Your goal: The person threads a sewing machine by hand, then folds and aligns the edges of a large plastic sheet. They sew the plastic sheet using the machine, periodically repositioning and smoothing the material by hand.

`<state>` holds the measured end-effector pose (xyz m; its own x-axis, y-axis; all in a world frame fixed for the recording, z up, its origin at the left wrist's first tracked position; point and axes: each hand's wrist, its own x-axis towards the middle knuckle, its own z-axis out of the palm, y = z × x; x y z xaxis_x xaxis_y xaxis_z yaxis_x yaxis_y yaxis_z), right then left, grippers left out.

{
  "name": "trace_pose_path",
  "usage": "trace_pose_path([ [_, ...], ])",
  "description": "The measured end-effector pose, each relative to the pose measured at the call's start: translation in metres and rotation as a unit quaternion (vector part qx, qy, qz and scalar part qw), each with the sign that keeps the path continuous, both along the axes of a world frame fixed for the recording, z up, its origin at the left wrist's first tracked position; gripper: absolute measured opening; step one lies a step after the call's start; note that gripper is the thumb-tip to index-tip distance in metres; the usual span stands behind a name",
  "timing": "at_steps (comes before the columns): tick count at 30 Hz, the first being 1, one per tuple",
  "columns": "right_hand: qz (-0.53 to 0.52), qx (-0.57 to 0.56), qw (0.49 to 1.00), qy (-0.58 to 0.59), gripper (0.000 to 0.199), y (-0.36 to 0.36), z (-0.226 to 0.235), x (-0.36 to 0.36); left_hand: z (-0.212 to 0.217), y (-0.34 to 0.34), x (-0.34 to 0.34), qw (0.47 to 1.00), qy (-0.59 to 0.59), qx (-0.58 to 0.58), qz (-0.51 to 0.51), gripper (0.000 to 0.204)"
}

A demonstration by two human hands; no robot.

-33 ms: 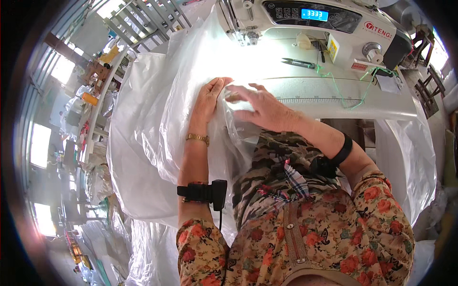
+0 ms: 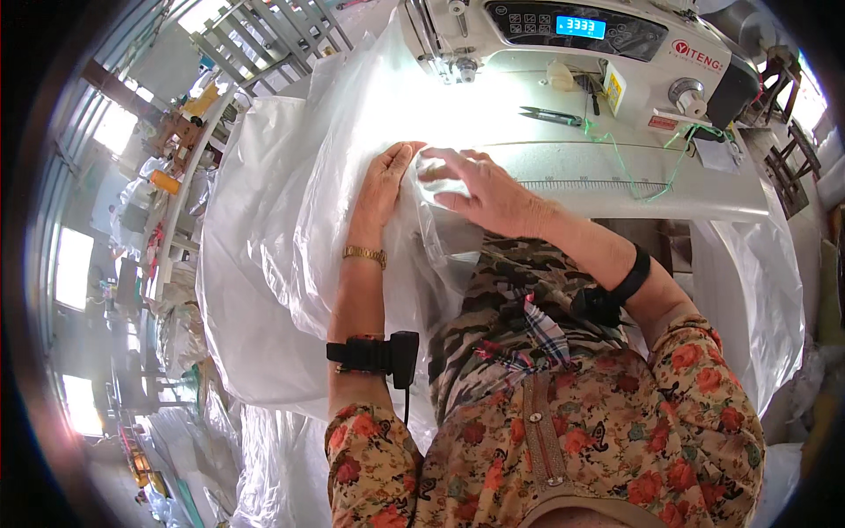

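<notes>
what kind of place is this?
Likely a sewing workshop or small factory: a white industrial sewing machine with a lit display, a large translucent white plastic sheet under both hands, and more pale bags heaped on the floor.

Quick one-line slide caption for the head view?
Left hand and right hand press translucent plastic sheeting flat beside a sewing machine.

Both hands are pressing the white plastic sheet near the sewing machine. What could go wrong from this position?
The left hand and right hand lie flat on the plastic sheet close below the sewing machine head, so fingers may drift toward the needle. The loose green thread and the snips lie nearby and could snag.
</notes>
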<state>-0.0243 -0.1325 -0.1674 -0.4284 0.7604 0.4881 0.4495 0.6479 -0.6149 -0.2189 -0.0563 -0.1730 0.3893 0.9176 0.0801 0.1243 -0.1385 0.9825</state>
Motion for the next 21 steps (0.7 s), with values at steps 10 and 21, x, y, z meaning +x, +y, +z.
trace_pose_path([
  [10,-0.008,-0.123,0.992,0.027,0.066,0.029,0.01,0.013,0.005,-0.006,0.0,0.997,0.067,0.043,0.004,0.06],
  [21,0.125,-0.233,0.954,0.143,0.082,0.014,0.023,-0.012,0.004,-0.016,0.009,0.994,0.03,-0.011,0.109,0.076],
])
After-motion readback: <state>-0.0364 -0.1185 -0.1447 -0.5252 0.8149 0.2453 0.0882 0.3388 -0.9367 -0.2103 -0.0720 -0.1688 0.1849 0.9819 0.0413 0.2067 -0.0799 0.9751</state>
